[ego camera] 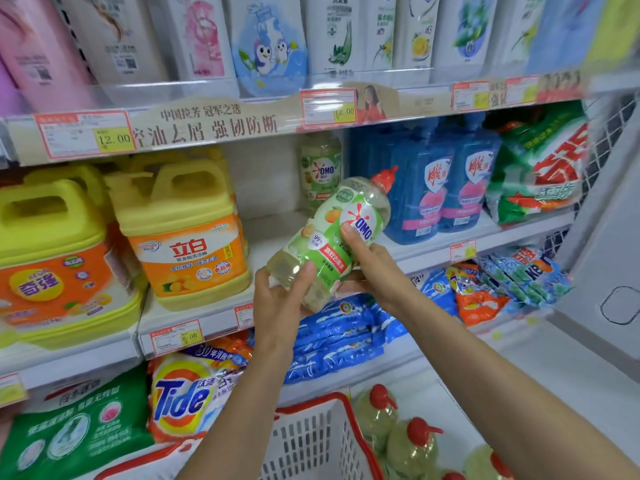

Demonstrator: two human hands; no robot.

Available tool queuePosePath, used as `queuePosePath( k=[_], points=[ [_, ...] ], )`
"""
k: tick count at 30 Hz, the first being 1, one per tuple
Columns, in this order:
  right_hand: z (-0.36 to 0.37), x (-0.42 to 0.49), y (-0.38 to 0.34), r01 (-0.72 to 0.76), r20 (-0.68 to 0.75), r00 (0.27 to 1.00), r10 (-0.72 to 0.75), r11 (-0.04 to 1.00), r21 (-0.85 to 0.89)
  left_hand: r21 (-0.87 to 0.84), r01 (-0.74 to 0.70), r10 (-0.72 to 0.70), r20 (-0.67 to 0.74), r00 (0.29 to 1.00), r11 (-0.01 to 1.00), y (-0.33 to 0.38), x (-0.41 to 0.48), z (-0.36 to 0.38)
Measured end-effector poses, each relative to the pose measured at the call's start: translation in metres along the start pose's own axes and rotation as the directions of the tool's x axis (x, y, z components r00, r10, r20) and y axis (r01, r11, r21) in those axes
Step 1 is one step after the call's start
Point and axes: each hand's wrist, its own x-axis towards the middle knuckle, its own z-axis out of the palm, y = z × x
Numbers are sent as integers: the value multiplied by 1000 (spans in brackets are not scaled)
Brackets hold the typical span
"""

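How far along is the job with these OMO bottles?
Looks done: one OMO bottle stands at the back of the shelf. In hand: a second bottle, tilted, left grip at its base, right grip on its label, before the gap. Left: at least three red-capped bottles in the basket, probably bound for the shelf too.

We're up on the person's head, looking forward and slightly down, with the shelves (pixel 277 230) close and filling the frame. The left hand (pixel 280 292), right hand (pixel 377 271) and bottle (pixel 332 237) sit dead centre at arm's reach, the basket (pixel 311 445) at the bottom edge. The corners seem smeared.
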Motion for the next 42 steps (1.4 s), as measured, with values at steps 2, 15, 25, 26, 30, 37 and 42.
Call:
queuePosePath(
  k=[2,15,25,26,30,37,42],
  points=[
    [-18,-15,7,-54,99,993,69,989,-141,-20,-2,2,-24,1000,1000,-4,-12,-9],
    [-85,-83,25,-160,-197,964,178,982,105,230,-32,-6,159,987,973,-18,-73,-58],
    [-81,-104,18,111,-338,939,-67,987,113,-47,329,-291,362,886,943,-30,-90,-49],
    [-79,-105,18,138,-355,930,-95,986,97,-106,358,-299,361,883,928,-28,-89,-45],
    [-69,-107,24,204,-368,919,-144,970,129,-298,446,-418,157,895,844,-21,-81,-33],
    [-85,-108,22,-57,-218,975,51,998,-20,-189,225,-233,-25,972,956,-18,-74,-41],
    [-72,-106,38,-48,-239,969,63,996,68,-104,191,-180,103,978,976,-19,-75,-47]
  ],
)
